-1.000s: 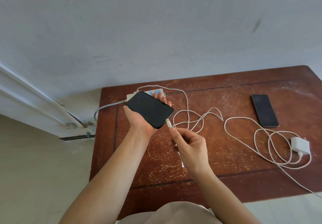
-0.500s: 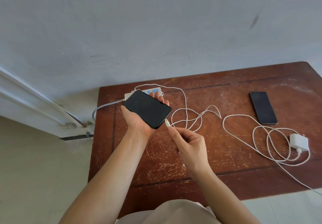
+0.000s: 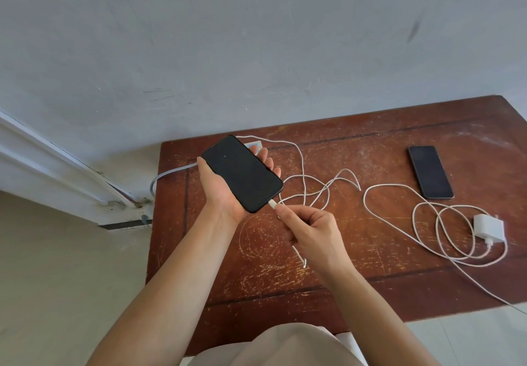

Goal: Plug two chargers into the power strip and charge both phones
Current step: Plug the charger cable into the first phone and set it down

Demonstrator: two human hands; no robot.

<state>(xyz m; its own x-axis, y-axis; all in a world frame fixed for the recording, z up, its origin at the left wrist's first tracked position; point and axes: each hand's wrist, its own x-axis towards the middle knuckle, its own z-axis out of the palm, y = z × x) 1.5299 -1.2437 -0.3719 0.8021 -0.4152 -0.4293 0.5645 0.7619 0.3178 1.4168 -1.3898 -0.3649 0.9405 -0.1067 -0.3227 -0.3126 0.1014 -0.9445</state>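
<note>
Up above the bench (image 3: 370, 143), the left hand (image 3: 225, 191) is cradling a dark phone (image 3: 242, 173) screen-up, fingers wrapping its far edge, thumb lying along the near edge. Right hand (image 3: 310, 233) is pinching a white cable plug (image 3: 272, 203) between thumb and forefinger, remaining fingers curling in; the plug is touching the phone's lower end, though how far it is seated cannot be told. White cable (image 3: 303, 183) is trailing from that plug in loose loops across the wood and running up toward the power strip (image 3: 253, 145), which is lying at the bench's far left edge, mostly hidden behind the held phone; only a white corner with blue markings is showing. A grey cord (image 3: 171, 172) is leaving the strip and hanging off the bench's left side.

Well to the right, a second phone (image 3: 430, 171) is lying flat, screen dark, untouched. Near it, a white charger brick (image 3: 489, 228) is resting on the bench, unplugged, its own cable (image 3: 427, 223) coiling in several loops beside it and trailing off the front right edge. Bench surface is reddish-brown wood, heavily scratched. Grey wall (image 3: 256, 52) is standing behind.
</note>
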